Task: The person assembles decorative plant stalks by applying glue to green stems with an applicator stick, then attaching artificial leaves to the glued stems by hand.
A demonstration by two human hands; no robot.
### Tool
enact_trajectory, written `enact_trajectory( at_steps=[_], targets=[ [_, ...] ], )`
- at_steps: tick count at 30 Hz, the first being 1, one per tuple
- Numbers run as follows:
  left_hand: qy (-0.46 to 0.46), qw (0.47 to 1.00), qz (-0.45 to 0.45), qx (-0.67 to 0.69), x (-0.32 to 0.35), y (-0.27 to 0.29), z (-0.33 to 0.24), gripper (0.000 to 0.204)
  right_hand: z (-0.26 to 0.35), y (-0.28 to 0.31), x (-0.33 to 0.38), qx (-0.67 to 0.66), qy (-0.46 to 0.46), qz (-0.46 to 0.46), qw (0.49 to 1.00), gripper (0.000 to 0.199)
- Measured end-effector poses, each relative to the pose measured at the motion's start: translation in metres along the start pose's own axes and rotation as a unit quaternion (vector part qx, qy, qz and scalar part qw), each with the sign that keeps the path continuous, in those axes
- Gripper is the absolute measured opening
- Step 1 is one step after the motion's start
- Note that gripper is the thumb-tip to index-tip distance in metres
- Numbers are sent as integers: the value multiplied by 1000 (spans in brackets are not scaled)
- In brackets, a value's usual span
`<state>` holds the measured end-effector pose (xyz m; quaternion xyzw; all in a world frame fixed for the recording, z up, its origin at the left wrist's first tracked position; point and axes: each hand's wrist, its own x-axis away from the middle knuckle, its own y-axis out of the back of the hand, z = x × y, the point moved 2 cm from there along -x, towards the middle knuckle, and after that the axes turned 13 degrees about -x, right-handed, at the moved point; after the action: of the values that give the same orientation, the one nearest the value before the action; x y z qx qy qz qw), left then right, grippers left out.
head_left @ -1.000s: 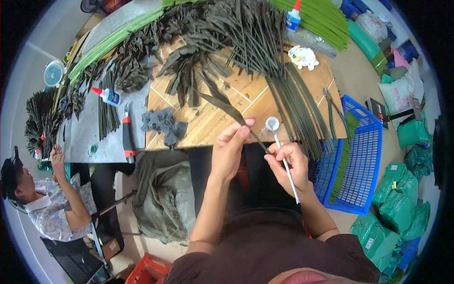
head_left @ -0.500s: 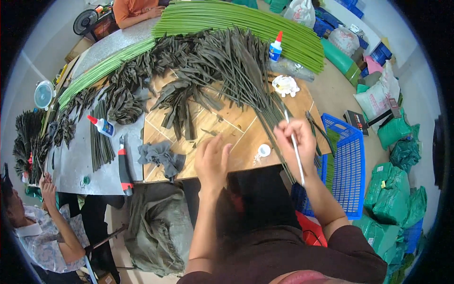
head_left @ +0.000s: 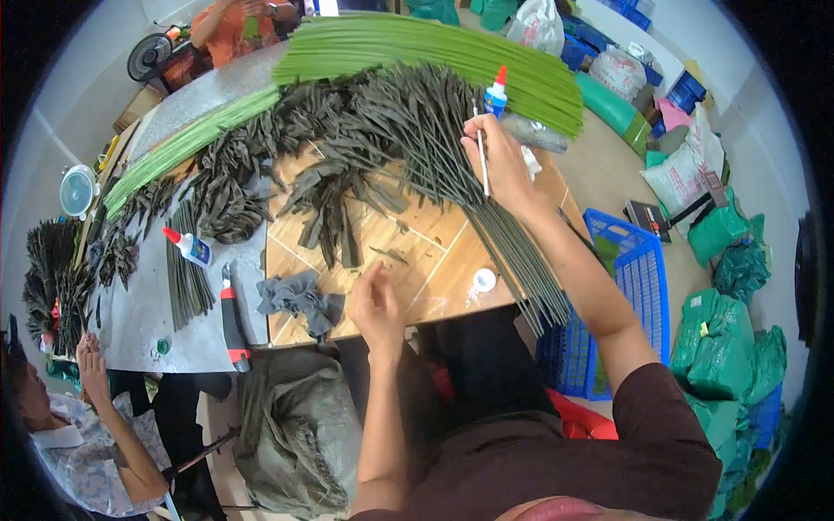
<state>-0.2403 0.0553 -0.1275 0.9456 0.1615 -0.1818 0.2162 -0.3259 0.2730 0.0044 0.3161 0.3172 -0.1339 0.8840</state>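
My right hand (head_left: 506, 165) has its fingers closed on a thin white stick (head_left: 484, 165), held nearly upright over the right edge of a fan of dark leafy stems (head_left: 434, 139). Just beyond it stands a white-and-blue glue bottle (head_left: 495, 97) with a red tip. A crumpled white tissue (head_left: 531, 162) is partly hidden by that hand. My left hand (head_left: 377, 306) hovers at the table's near edge, loosely curled and holding nothing. To its right is a small white cap (head_left: 484, 280) with white smears beside it; to its left lies a grey rag (head_left: 302, 302).
Long green stems (head_left: 434, 54) cover the far side. Left are another glue bottle (head_left: 188, 247) and a red-and-black cutter (head_left: 232, 321). A blue basket (head_left: 638, 286) stands right of the table. Co-workers sit at the far left (head_left: 95, 443) and far side (head_left: 239, 35).
My right hand has carried the white stick away from me, up beside the far glue bottle. My left hand has drawn slightly nearer and curled. The far co-worker's hands have risen.
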Motion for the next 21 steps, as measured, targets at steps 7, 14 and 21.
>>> enact_trajectory(
  at_steps=[7, 14, 21],
  targets=[
    [-34, 999, 29, -24, 3, -1, -4, 19, -21, 68, 89, 95, 33, 127, 987, 17],
    [23, 999, 11, 29, 8, -1, -11, 12, 11, 61, 125, 73, 67, 134, 986, 16],
    [167, 935, 241, 200, 26, 21, -64, 15, 67, 9, 144, 94, 126, 149, 976, 31]
  ],
)
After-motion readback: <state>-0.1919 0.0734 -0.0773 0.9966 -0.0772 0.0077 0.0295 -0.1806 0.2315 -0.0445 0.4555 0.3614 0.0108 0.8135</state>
